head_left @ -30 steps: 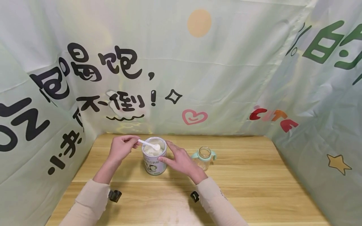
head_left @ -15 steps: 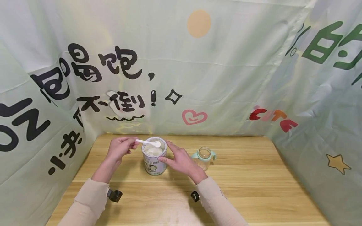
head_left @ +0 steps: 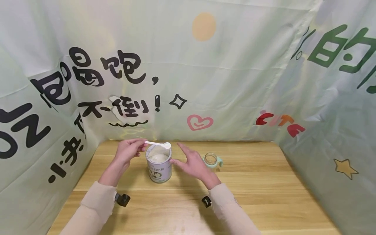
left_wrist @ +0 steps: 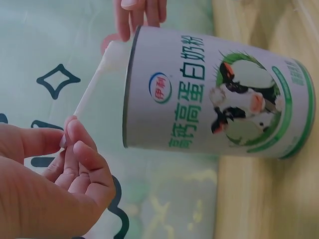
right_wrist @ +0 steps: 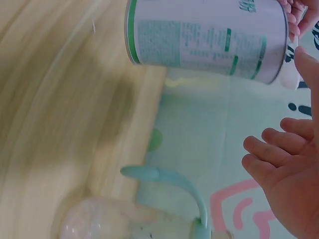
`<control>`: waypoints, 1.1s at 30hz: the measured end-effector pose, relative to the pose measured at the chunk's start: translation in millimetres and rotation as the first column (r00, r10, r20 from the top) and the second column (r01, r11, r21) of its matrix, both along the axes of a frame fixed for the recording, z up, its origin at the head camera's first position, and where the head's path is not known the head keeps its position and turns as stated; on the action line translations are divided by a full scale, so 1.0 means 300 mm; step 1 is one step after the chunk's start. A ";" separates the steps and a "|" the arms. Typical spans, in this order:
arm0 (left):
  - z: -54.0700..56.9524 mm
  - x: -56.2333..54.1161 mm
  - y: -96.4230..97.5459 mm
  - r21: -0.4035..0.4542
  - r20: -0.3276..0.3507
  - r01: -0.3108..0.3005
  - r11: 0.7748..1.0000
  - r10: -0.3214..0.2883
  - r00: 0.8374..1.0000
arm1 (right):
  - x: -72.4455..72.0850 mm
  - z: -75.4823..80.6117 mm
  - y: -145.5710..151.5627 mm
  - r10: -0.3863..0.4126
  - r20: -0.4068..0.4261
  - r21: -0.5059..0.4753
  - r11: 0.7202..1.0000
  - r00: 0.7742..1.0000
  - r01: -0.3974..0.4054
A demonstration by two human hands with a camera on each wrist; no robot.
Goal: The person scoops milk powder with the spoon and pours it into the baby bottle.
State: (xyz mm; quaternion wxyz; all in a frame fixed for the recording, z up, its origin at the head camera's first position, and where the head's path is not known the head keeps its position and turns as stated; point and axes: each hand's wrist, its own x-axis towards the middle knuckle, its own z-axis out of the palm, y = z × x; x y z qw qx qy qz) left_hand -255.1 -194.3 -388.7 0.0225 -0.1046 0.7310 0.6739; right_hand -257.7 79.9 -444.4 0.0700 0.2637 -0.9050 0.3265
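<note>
My left hand [head_left: 127, 152] pinches the thin handle of a white powder scoop [head_left: 155, 143] between thumb and fingers. The scoop's bowl hangs level above the rim of a milk powder can [head_left: 160, 171], with whitish contents around the bowl in the left wrist view. Upright and lidless, the can holds pale powder and has a cow printed on its front. To its right, my right hand [head_left: 195, 164] stands with fingers spread, its palm facing the can; the right wrist view shows a gap between them. Behind that hand is a clear baby bottle [head_left: 211, 160] without a cap, its handle [right_wrist: 184, 184] mint green.
The wooden table [head_left: 264, 192] runs back to a hanging printed cloth [head_left: 241, 88], which also closes off both sides. The bottle stands a short way right of the can. A black wrist device [head_left: 122, 199] sits at the left cuff, another [head_left: 206, 201] at the right.
The scoop has risen from inside the can to above its rim. My right hand has let go of the can and moved right, covering more of the bottle. The head view has shifted slightly.
</note>
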 end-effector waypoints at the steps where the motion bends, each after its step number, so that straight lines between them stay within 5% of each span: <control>1: 0.003 -0.004 0.009 -0.001 -0.001 0.006 1.000 -0.006 1.000 | 0.000 0.002 0.011 -0.012 -0.004 -0.010 1.000 1.000 0.011; 23: 0.008 -0.079 0.213 0.054 -0.001 0.115 0.992 -0.115 0.993 | 0.006 0.041 0.248 -0.155 0.003 -0.053 0.987 0.988 0.155; 33: -0.012 -0.112 0.314 0.068 -0.001 0.143 0.987 -0.143 0.990 | 0.008 0.007 0.340 -0.202 -0.006 -0.033 0.979 0.979 0.202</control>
